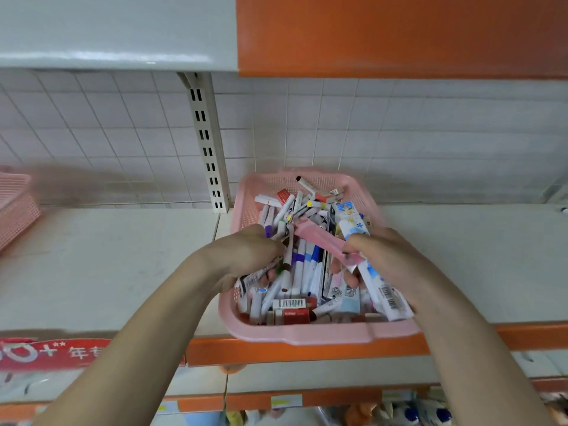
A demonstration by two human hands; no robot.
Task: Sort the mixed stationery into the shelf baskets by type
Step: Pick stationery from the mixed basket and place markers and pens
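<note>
Left hand (246,253) digs into the heap, fingers curled round a bunch of pens (287,250), while the right hand (381,256) pinches one end of a long pink packet (319,241) that slants across the pile toward the left hand. Both are inside the pink basket (307,336), which is filled with mixed stationery (295,305) and sits at the front of the pale shelf (107,256), overhanging its orange edge (307,353). A second pink basket (15,207) stands at the far left of the same shelf, well apart, and a slotted upright (209,149) rises behind against the tiled wall.
</note>
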